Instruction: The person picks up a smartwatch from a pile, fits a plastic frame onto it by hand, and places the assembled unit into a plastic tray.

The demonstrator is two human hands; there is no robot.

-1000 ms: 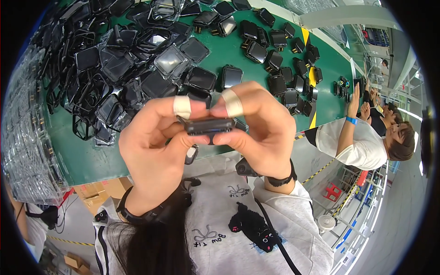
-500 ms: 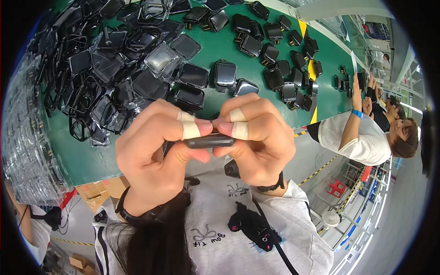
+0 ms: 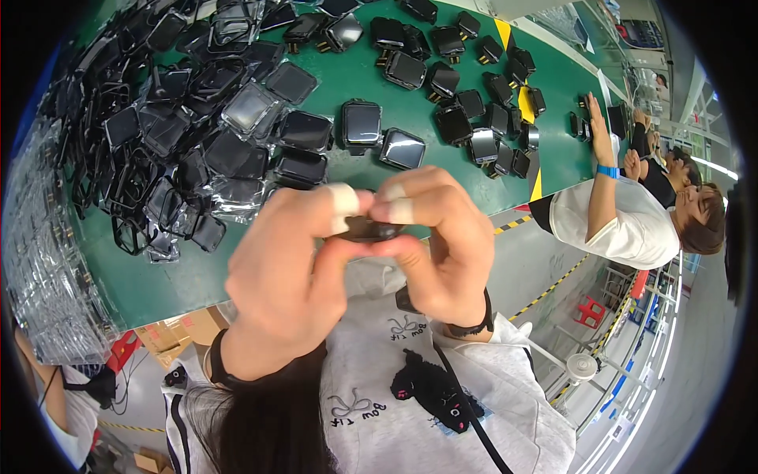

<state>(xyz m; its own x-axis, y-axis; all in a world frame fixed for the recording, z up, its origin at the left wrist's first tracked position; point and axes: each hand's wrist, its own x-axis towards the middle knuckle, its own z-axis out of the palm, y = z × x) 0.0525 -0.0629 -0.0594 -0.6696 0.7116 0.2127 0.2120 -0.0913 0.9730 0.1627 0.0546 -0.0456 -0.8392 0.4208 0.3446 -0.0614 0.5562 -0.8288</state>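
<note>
My left hand point(image 3: 286, 268) and my right hand point(image 3: 444, 237) come together just off the table edge. Both pinch a small flat black casing point(image 3: 365, 230), thumbs below and fingers above; it resembles the square watch-like units on the table, and my fingers cover much of it. Pale tape wraps some fingertips on both hands. Just beyond my hands lie glossy black square units point(image 3: 362, 125), one of them with a bright reflection point(image 3: 403, 148). Motion blurs my left hand a little.
A heap of black frames and film-wrapped square units point(image 3: 213, 103) covers the left of the green table point(image 3: 170, 288). Clear plastic trays point(image 3: 55, 261) are stacked at far left. More black units point(image 3: 454, 124) stand near yellow-black tape point(image 3: 527, 103). A co-worker point(image 3: 624, 229) sits at right.
The casing has tilted between my hands, and my left hand has shifted slightly right. The table scene has slid a little left in view. Both hands keep their pinch.
</note>
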